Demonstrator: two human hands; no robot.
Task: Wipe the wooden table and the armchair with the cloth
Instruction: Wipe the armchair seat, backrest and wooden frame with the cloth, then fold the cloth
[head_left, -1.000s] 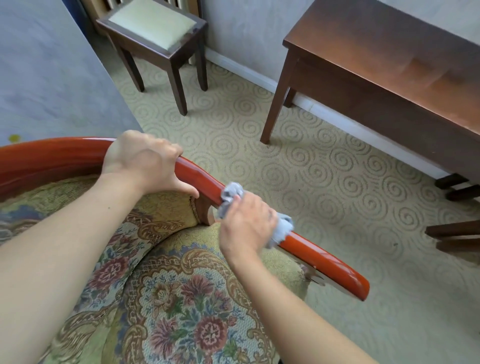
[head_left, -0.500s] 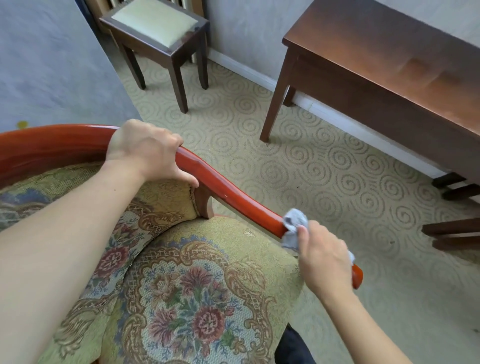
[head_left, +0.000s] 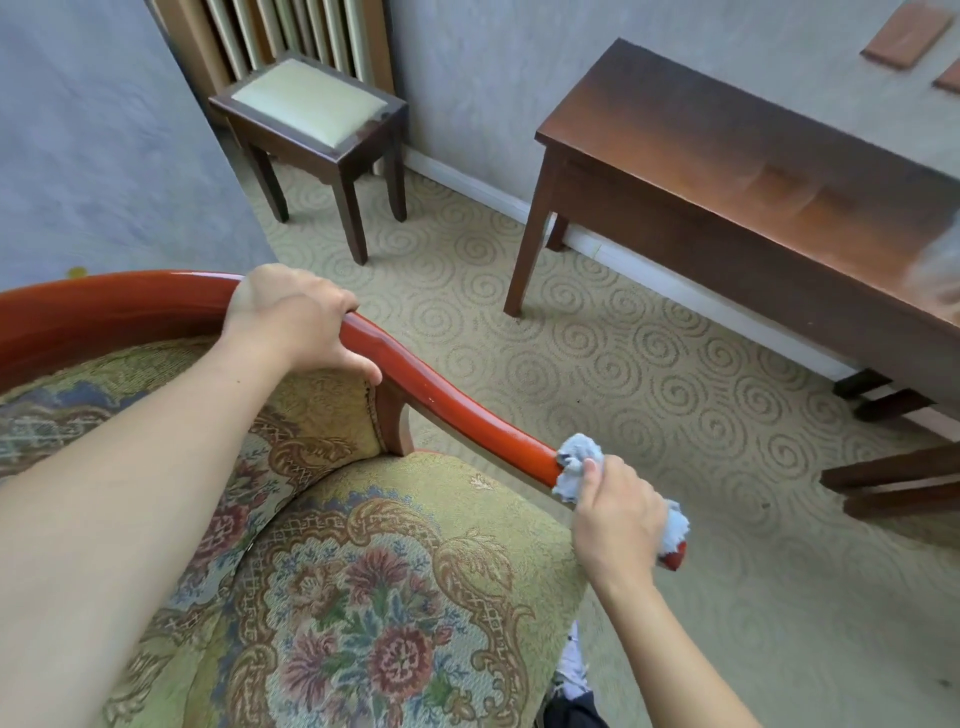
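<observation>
Beige spiral-patterned carpet (head_left: 649, 364) is lying underfoot; a dark brown wooden desk (head_left: 753, 171) is standing far right. The right hand (head_left: 615, 519) is gripping a light blue cloth (head_left: 579, 460) around the floral armchair's (head_left: 363, 597) glossy red-orange wooden armrest (head_left: 467, 410), near its end. The left hand (head_left: 296, 317) is clasping the rail, far left.

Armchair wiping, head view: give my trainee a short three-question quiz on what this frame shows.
1. True or false: the cloth is pressed on the wooden table.
2. Which hand grips the armrest without a cloth? A) left hand B) right hand
3. Fill in: the cloth sits near the ____ end of the armrest.

Key: 1. False, it is wrapped on the armrest under the right hand. 2. A. 3. Front (the tip nearest the carpet side).
</observation>
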